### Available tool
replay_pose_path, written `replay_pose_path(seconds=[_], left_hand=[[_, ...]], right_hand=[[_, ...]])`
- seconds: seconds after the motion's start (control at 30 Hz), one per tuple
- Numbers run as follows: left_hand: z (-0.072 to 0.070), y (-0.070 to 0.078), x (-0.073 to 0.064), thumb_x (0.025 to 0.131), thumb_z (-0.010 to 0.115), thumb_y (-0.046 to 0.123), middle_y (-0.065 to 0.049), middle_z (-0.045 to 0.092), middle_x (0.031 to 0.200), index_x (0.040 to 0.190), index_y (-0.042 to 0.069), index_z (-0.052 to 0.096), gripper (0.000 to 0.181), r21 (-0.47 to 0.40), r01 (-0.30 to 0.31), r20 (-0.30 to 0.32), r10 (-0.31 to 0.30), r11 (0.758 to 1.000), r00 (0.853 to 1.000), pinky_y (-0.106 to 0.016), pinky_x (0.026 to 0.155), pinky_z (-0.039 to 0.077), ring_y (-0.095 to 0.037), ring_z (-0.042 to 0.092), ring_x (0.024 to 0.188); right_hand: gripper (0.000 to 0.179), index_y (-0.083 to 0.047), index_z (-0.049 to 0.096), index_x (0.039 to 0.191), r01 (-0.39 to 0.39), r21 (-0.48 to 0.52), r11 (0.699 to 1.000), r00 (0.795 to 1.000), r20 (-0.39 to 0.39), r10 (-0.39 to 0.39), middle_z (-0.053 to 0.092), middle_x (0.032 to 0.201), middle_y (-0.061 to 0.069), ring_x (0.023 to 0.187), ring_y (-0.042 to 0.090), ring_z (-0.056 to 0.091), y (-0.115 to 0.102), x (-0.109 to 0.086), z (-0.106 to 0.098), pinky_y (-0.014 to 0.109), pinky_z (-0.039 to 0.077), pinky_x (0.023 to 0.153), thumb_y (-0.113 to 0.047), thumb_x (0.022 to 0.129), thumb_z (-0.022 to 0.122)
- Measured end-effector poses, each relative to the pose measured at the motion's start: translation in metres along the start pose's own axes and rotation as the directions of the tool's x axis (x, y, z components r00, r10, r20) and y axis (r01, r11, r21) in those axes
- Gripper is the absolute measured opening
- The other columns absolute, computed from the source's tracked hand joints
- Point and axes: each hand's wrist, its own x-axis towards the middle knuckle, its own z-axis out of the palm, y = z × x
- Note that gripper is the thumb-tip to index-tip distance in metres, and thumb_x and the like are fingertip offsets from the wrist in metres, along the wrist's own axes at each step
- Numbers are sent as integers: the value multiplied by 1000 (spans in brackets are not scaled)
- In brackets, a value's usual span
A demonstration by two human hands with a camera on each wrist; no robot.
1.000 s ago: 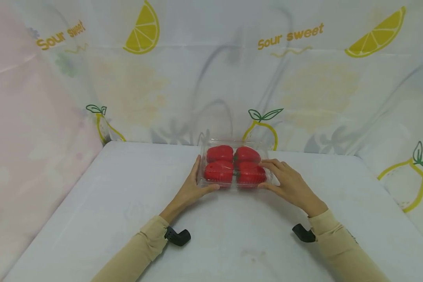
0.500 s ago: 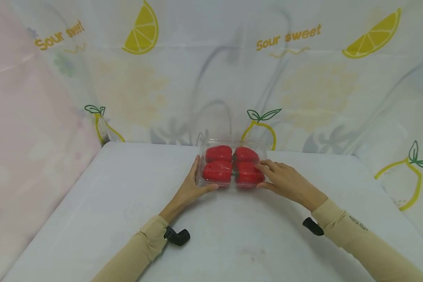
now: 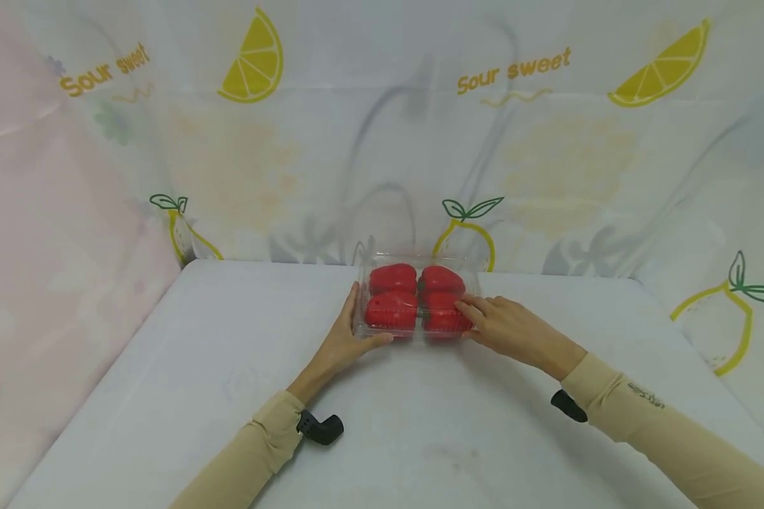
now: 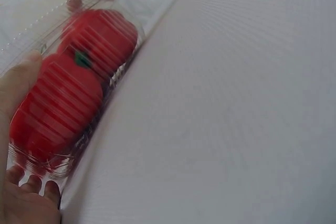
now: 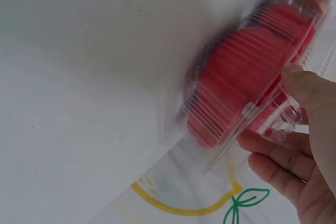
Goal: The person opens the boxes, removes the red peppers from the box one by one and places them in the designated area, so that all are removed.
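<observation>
"Sour sweet" backdrop — both hands, left hand, right hand, holding clear box

We see four bright red fruits glowing through a clear, ribbed plastic box at the far edge of the white table. One fruit shows a small green stalk spot. Both sleeves are beige, with a black strap piece at the left wrist. Behind the table's far edge hangs a pale curtain printed with yellow lemon slices, green leaves and golden "Sour sweet" lettering; along the left edge it turns soft pink.
</observation>
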Motion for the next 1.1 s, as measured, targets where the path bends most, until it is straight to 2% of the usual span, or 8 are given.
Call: replay_pose_path(seconds=[0.2,0.37,0.7,1.1], left_hand=[[1,-1,0,71,78,49,7,7,159,152,30,0,115,-14,7,2,-7,1000,1000,-49,116,19,-17,8,148],[0,-1,0,71,78,48,7,7,159,152,30,-1,115,-24,7,3,-7,1000,1000,-49,116,18,-17,8,148],[1,-2,1,70,79,47,6,7,159,152,28,0,116,-43,-9,6,9,999,1000,-48,116,18,-17,9,147],[1,-2,1,71,79,46,7,6,159,152,28,-1,115,-43,-6,13,7,999,1000,-48,116,18,-16,8,147]], right_hand=[[56,0,56,124,19,-31,999,1000,-5,-19,62,121,15,97,28,65,0,1,-3,39,54,83,-26,79,76],[53,3,57,122,27,-43,999,999,-40,-29,63,118,17,93,29,66,-2,2,-2,40,54,82,-23,79,75],[50,3,59,117,-6,-41,999,994,-110,1,65,112,17,86,28,67,-6,3,7,40,54,77,-19,76,76],[47,4,58,116,-59,-43,997,985,-163,51,64,111,18,90,29,65,-13,2,12,40,52,79,-15,76,74]])
